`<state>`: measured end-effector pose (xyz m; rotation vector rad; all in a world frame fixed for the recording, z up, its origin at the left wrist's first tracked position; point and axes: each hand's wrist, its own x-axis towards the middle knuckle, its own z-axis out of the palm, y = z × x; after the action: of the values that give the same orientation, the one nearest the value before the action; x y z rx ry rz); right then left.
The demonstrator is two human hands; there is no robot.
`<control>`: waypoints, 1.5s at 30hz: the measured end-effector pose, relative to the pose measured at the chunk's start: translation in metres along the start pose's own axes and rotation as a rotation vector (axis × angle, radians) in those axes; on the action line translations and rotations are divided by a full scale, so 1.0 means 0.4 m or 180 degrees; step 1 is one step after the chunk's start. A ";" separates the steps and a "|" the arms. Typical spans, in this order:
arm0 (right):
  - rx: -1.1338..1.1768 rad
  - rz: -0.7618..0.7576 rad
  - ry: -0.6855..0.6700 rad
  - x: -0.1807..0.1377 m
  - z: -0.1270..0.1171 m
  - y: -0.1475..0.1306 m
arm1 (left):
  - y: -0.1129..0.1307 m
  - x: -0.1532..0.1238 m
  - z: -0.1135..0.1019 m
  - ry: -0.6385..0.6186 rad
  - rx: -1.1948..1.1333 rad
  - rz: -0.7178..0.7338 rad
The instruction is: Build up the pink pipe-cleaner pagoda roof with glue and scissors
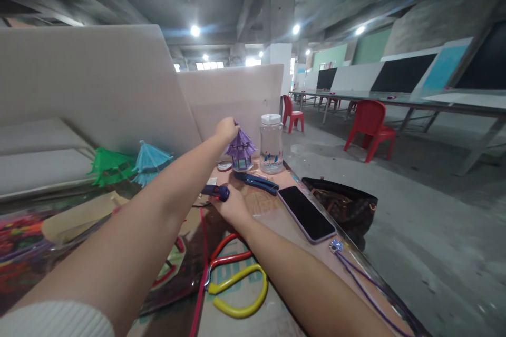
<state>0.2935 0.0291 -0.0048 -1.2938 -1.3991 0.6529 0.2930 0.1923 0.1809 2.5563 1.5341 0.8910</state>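
My left hand is closed around the pointed top of a small purple paper pagoda, whose base rests on the table near the far edge. Below it, my right hand grips a dark blue tool that looks like a glue gun, its front pointing left. My left forearm crosses over the table. Just beyond my right hand lies another dark blue hand tool, perhaps pliers. A green paper umbrella-like roof and a light blue one stand to the left.
A clear jar with a white lid stands beside the pagoda. Red-handled scissors, yellow-handled scissors and a phone lie nearby. White boards rise behind. A handbag sits beyond the table's right edge; red chairs stand farther off.
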 end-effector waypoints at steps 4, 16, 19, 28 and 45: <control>-0.0026 0.0029 -0.0003 -0.001 0.000 -0.004 | 0.011 -0.004 0.006 -0.0077 0.0035 -0.0123; -0.0139 0.0018 0.0017 -0.006 -0.007 -0.020 | 0.037 -0.008 -0.007 -0.0078 0.0072 0.0035; -0.0173 0.0018 -0.0003 -0.006 -0.010 -0.021 | 0.041 -0.008 0.005 0.0015 0.0066 0.0069; -0.0258 0.0035 -0.0074 -0.007 -0.015 -0.025 | 0.043 -0.016 0.013 -0.0054 0.0246 0.0064; -0.0359 0.0112 -0.0193 -0.006 -0.015 -0.032 | 0.049 -0.009 0.037 0.0006 -0.0004 0.0051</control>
<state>0.2943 0.0218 0.0075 -1.4002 -1.4831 0.6494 0.3146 0.1832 0.1731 2.5712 1.5152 0.8962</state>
